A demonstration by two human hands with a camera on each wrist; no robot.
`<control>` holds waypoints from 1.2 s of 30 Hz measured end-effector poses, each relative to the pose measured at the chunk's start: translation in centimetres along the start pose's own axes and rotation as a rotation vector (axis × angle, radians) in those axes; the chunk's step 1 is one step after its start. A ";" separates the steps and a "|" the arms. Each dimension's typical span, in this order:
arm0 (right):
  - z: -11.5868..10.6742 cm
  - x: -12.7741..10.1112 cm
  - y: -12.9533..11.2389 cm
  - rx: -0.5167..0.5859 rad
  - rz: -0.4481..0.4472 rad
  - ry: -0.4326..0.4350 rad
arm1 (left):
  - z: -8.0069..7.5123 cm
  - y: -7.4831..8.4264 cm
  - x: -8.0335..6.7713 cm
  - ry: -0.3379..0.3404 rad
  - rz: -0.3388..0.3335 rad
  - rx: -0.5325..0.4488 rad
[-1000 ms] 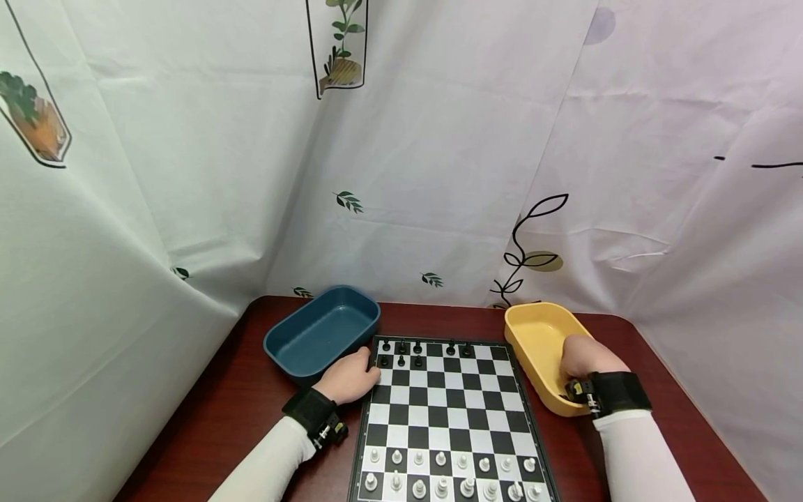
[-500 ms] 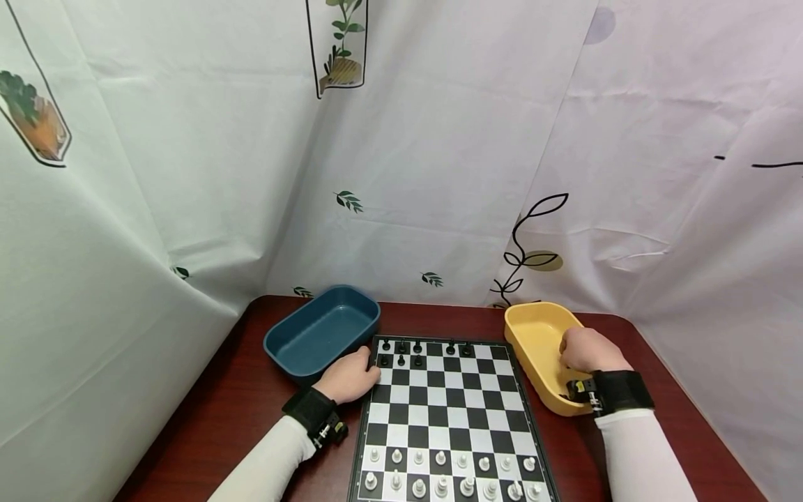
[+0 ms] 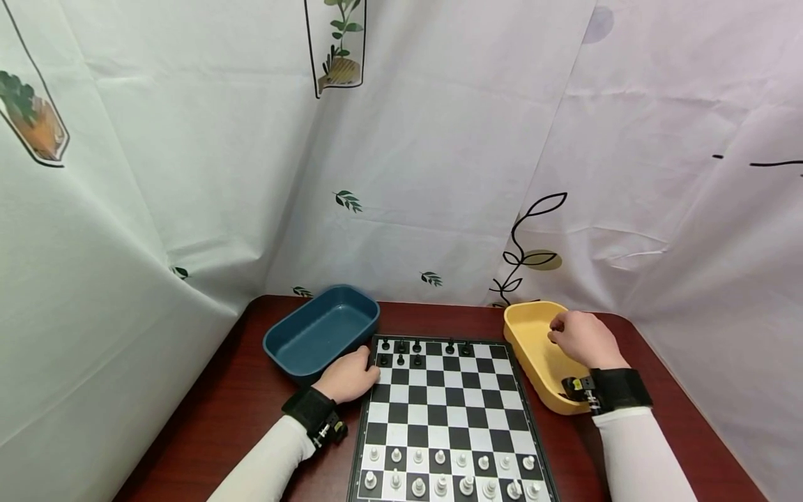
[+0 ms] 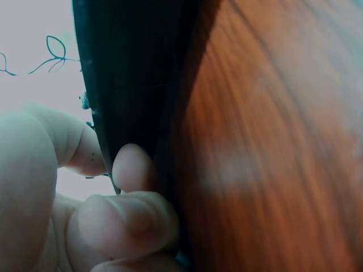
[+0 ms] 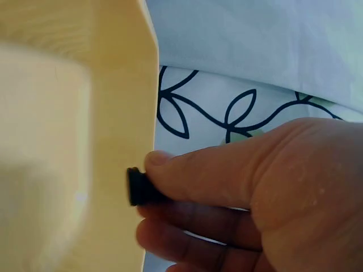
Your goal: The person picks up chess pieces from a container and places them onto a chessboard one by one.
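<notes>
My right hand (image 3: 587, 339) is above the yellow tub (image 3: 532, 341). In the right wrist view, its thumb and fingers pinch a small black chess piece (image 5: 139, 187), base outward. My left hand (image 3: 347, 377) grips the left edge of the chessboard (image 3: 436, 399), near its far corner; the left wrist view shows fingertips (image 4: 133, 167) on both sides of the board's dark edge. Several black chess pieces (image 3: 417, 346) stand on the two far rows, mostly at the left. White chess pieces (image 3: 440, 457) line the two near rows.
A blue tub (image 3: 326, 328) sits at the far left, close beside my left hand. The dark red wooden table (image 3: 213, 418) ends at a white printed curtain (image 3: 439, 174) behind and at the sides.
My right hand has risen from inside the yellow tub and now shows a black chess piece between its fingers. The left hand and the board have stayed in place.
</notes>
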State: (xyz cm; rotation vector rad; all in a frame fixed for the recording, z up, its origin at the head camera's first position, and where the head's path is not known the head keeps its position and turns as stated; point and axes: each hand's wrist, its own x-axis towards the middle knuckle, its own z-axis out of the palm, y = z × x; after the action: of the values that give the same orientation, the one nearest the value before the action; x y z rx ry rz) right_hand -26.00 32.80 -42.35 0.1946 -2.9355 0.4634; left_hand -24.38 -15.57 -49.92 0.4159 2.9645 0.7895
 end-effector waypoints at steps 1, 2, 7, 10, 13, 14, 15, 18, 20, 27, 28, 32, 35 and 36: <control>0.0 0.0 -0.2 0.001 0.002 0.006 | 0.0 0.0 0.0 -0.001 0.000 0.000; -0.1 0.1 -0.3 0.001 0.003 0.013 | 0.0 0.0 0.0 -0.002 0.000 -0.001; 0.0 0.2 -1.0 0.009 -0.017 0.052 | 0.1 -0.2 0.1 -0.002 0.003 -0.001; 0.1 0.3 -1.5 0.011 -0.050 0.084 | 0.1 -0.3 0.2 -0.007 -0.002 -0.003; 0.1 0.3 -1.9 0.013 -0.087 0.120 | 0.2 -0.3 0.2 -0.014 -0.007 -0.008; 0.1 0.3 -2.1 0.011 -0.100 0.135 | 0.2 -0.4 0.2 -0.014 -0.006 -0.007; 0.2 0.3 -2.2 0.009 -0.113 0.149 | 0.2 -0.4 0.2 -0.013 -0.004 -0.007; 0.2 0.3 -2.9 0.021 -0.144 0.182 | 0.2 -0.4 0.3 -0.010 0.003 -0.004; 0.2 0.3 -3.4 0.027 -0.159 0.196 | 0.3 -0.4 0.3 -0.009 0.004 -0.002; 0.6 0.4 -5.2 0.052 -0.199 0.214 | 0.3 -0.5 0.3 -0.012 -0.001 -0.002; 0.7 0.5 -5.4 0.057 -0.206 0.212 | 0.3 -0.5 0.3 -0.013 -0.002 -0.001; 1.2 0.7 -5.8 0.066 -0.234 0.206 | 0.3 -0.5 0.3 -0.016 -0.003 -0.001; 1.4 0.7 -6.1 0.043 -0.271 0.211 | 0.3 -0.5 0.3 -0.016 -0.003 0.000; 1.5 0.7 -6.2 0.030 -0.284 0.214 | 0.3 -0.5 0.4 -0.016 -0.003 0.000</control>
State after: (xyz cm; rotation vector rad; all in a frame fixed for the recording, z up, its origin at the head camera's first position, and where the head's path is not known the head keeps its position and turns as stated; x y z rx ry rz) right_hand -25.98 26.37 -41.82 0.5227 -2.6381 0.4537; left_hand -24.82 -15.75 -50.42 0.4160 2.9495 0.7820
